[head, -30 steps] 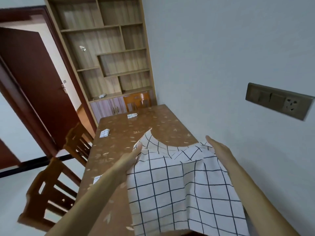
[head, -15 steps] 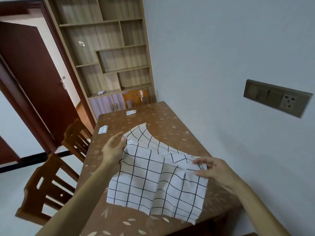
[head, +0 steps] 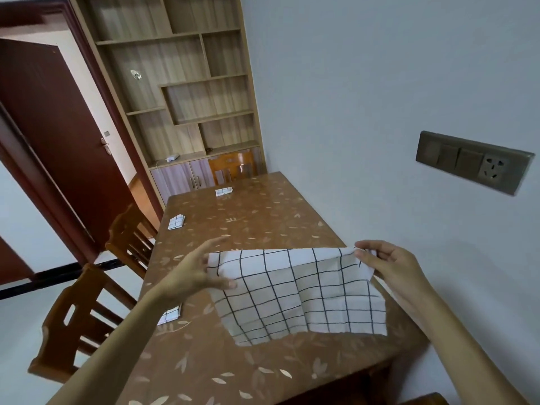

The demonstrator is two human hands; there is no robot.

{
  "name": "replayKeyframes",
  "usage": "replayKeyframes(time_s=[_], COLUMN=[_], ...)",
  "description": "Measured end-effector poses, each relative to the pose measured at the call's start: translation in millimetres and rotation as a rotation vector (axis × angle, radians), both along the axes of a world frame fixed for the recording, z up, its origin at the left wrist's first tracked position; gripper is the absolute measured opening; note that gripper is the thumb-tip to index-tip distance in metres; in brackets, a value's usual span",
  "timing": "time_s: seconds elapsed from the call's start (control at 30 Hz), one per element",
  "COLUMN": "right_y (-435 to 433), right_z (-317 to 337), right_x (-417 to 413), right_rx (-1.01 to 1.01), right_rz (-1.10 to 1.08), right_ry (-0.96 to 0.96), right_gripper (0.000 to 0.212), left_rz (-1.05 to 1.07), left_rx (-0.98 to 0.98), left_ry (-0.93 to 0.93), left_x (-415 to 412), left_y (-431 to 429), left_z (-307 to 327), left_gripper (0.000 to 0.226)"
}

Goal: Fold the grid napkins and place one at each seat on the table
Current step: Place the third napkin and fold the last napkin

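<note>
A white napkin with a black grid (head: 304,293) is held up over the near end of the brown leaf-patterned table (head: 263,220), doubled over with its fold along the top. My left hand (head: 193,273) pinches its upper left corner. My right hand (head: 391,267) pinches the upper right corner. Its lower edge hangs down toward the tabletop. Three folded grid napkins lie on the table: one at the far end (head: 224,191), one on the left edge (head: 176,222), one near my left forearm (head: 169,315), partly hidden by it.
Two wooden chairs (head: 73,320) (head: 128,235) stand along the table's left side and one (head: 232,168) at the far end. The right side of the table meets a wall with a switch and socket panel (head: 472,163). A shelf unit (head: 181,92) and an open dark door (head: 55,135) lie beyond.
The napkin went from spread flat and loose to folded in half. Both hands lifted it off the table, and it now hangs from its top corners.
</note>
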State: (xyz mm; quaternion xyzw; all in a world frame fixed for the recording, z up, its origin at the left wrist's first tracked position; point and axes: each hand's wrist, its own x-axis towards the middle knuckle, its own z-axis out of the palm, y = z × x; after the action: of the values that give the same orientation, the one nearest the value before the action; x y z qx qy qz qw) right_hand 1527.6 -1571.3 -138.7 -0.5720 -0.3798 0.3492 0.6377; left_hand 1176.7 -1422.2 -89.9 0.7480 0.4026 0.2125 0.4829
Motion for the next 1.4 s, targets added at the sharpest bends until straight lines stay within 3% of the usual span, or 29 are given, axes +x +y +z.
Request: replayKeyframes(time_s=[0.07, 0.2, 0.4, 0.53, 0.63, 0.73, 0.8, 0.87, 0.97, 1.07, 1.1, 1.27, 1.4], right_y=[-1, -3, -4, 2, 3, 4, 8, 12, 19, 23, 22, 12, 9], right_z=[2, 8, 10, 9, 22, 38, 44, 50, 59, 68, 70, 65, 41], right_x=[4, 9, 16, 12, -5, -26, -37, -49, -63, -71, -72, -53, -29], right_rx=[0.027, 0.012, -0.078, -0.133, -0.063, 0.069, 0.121, 0.167, 0.245, 0.339, 0.358, 0.170, -0.010], right_rz=[0.015, 0.020, 0.053, 0.045, -0.007, 0.014, 0.053, 0.099, 0.155, 0.133, 0.106, -0.020, -0.037], right_ry=[0.016, -0.021, -0.275, -0.570, -0.749, -0.752, -0.790, -0.848, -0.910, -0.944, -0.929, -0.630, -0.366], right_gripper=[0.052, 0.014, 0.036, 0.034, 0.030, 0.019, 0.017, 0.014, 0.012, 0.016, 0.019, 0.072, 0.095], left_rz=[-0.062, 0.075, 0.272, 0.275, 0.228, 0.175, 0.109, 0.036, -0.018, -0.040, -0.023, 0.127, 0.174], left_rx=[-0.019, 0.202, 0.596, 0.687, 0.699, 0.619, 0.632, 0.608, 0.577, 0.646, 0.636, 0.437, 0.067], left_ry=[0.070, 0.181, 0.297, 0.323, 0.533, 0.772, 0.699, 0.501, 0.237, 0.116, 0.076, -0.082, -0.256], left_x=[-4, -7, -8, -7, 0, 16, 32, 51, 78, 94, 96, 90, 77], left_y=[0, 5, 9, 10, 8, 0, -11, -25, -41, -47, -46, -35, -35], left_z=[-3, -13, -14, -24, -28, -32, -32, -31, -20, -8, -6, 8, 27], left_gripper=[0.084, 0.058, 0.043, 0.039, 0.051, 0.087, 0.094, 0.088, 0.055, 0.011, 0.010, 0.012, 0.022])
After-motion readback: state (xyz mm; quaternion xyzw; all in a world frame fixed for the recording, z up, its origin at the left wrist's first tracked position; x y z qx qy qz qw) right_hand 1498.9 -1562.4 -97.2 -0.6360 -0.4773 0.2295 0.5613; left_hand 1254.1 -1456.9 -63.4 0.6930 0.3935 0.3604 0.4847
